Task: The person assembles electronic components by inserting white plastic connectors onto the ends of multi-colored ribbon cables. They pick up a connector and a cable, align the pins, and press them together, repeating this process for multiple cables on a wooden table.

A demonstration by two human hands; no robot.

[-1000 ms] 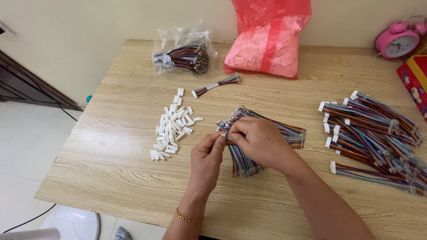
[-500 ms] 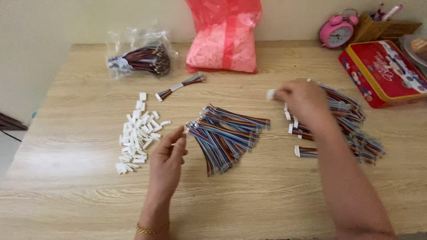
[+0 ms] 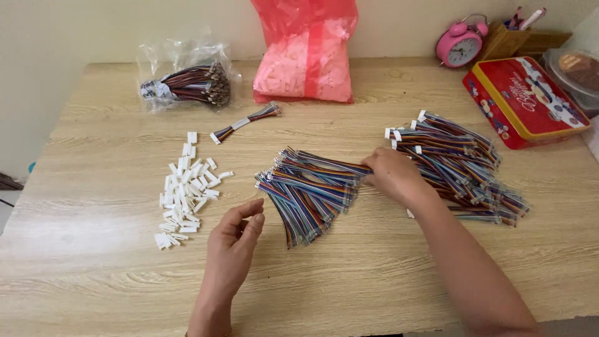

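Note:
My right hand (image 3: 392, 176) rests at the right end of a fanned pile of rainbow-coloured ribbon wires (image 3: 306, 187) in the middle of the wooden table (image 3: 374, 274), its fingers pinched on the wire ends there. Just to its right lies a second pile of wires fitted with white connectors (image 3: 458, 163). My left hand (image 3: 234, 242) hovers near the front of the table with fingers loosely curved and apart, holding nothing. It sits between the rainbow pile and a heap of small white plastic connectors (image 3: 185, 187).
One finished cable (image 3: 246, 122) lies alone further back. A clear bag of wires (image 3: 187, 84) and a pink bag of white parts (image 3: 306, 59) stand at the back. A red tin (image 3: 527, 100), pink alarm clock (image 3: 458, 45) and pen holder (image 3: 502, 34) occupy the back right.
My right hand has come back left from the connector-fitted pile to the end of the rainbow pile. My left hand dropped slightly toward me and opened.

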